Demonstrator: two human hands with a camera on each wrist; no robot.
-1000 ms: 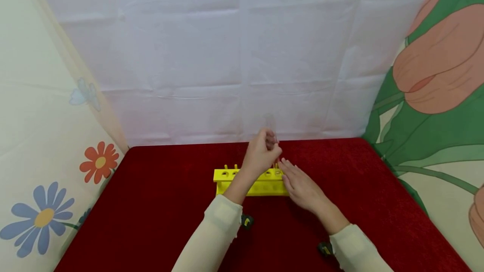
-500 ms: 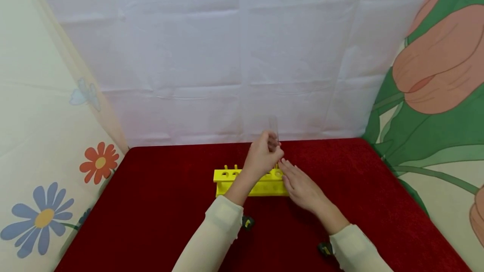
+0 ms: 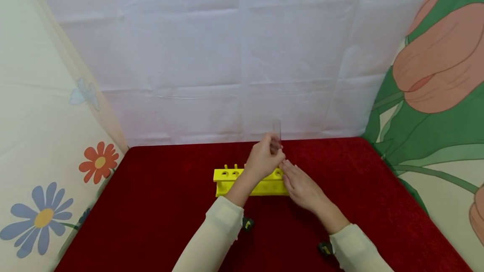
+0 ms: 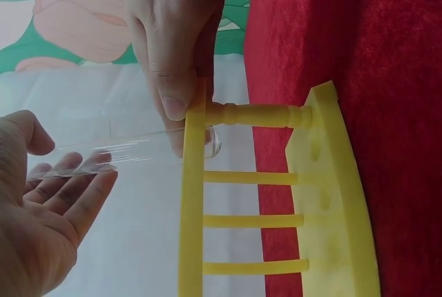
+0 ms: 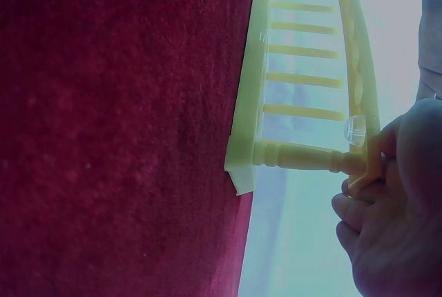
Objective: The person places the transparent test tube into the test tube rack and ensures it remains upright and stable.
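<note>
A clear test tube (image 4: 131, 150) stands nearly upright in the fingers of my left hand (image 3: 261, 158). Its rounded bottom pokes just through a hole at the right end of a yellow test tube rack (image 3: 270, 188), as both wrist views show. My right hand (image 3: 304, 189) pinches the rack's top plate at that same end, thumb and fingers on either side of it. In the left wrist view the left thumb (image 4: 40, 139) and fingers curve around the tube from opposite sides. My left forearm hides part of the rack in the head view.
A red cloth covers the table (image 3: 159, 213) under the rack. Behind it hangs a white sheet (image 3: 181, 62), with flower-printed cloths at both sides. Slim yellow pegs (image 3: 225, 166) rise along the rack's back. Small black devices (image 3: 247, 223) sit at both wrists.
My left hand has shifted slightly to the right, and the test tube has swung from a leftward tilt to nearly upright. The right hand and the rack have stayed in place.
</note>
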